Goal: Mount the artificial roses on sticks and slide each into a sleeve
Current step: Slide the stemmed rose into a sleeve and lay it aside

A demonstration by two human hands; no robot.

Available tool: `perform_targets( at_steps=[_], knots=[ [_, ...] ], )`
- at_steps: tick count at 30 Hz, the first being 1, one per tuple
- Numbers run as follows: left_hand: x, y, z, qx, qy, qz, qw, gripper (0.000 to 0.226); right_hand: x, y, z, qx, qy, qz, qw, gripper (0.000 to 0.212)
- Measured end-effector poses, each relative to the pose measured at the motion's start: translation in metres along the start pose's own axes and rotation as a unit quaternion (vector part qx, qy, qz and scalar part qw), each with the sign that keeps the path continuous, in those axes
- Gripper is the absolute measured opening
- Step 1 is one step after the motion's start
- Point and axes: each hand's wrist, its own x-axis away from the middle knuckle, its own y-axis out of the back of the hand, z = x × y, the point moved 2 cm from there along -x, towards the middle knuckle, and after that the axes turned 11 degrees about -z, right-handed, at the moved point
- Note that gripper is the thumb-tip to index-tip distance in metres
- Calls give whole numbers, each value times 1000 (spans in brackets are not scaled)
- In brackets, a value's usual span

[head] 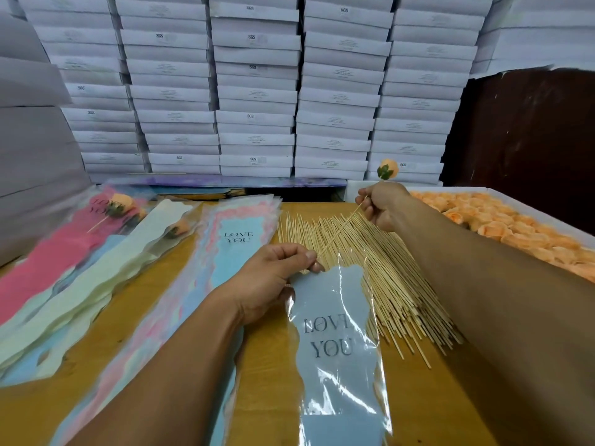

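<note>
My right hand [381,204] pinches a thin wooden stick [338,231] with a peach rose [388,169] mounted on its far end. The stick's near tip points at the top of a blue "LOVE YOU" sleeve [338,342], right by my left thumb. My left hand [273,278] pinches that sleeve's upper edge. The sleeve lies flat on the wooden table [267,397], partly over a spread of loose sticks [380,272].
A tray of peach roses [515,226] sits at the right. A stack of blue-pink sleeves [238,239] lies left of the sticks. Sleeved roses [122,204] rest on pink and cream sleeves at the far left. White boxes [254,91] are stacked behind.
</note>
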Motion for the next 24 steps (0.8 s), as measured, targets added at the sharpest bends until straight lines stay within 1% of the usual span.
perform_targets(
  at_steps=[3,7,11,14,19,22,24],
  knots=[
    [1,-1,0,-17,-4,-3,1000,23,4,-2,0,7,-5,19,1000,26],
    [0,0,0,-31,-5,-19,999,23,10,-6,-2,29,-10,42,999,22],
    [-2,0,1,-32,-6,-50,998,27,22,-15,-10,63,-8,83,995,13],
    [-4,0,2,-28,-4,-67,997,28,39,-20,-19,72,-15,124,989,10],
    [-4,1,2,-21,3,-100,995,31,67,-20,-36,91,-25,192,977,15],
    [-4,1,1,6,11,-110,994,32,84,-17,-44,118,-21,231,965,18],
    [-5,0,1,28,6,-117,993,30,95,-15,-49,99,-31,266,958,20]
  ],
)
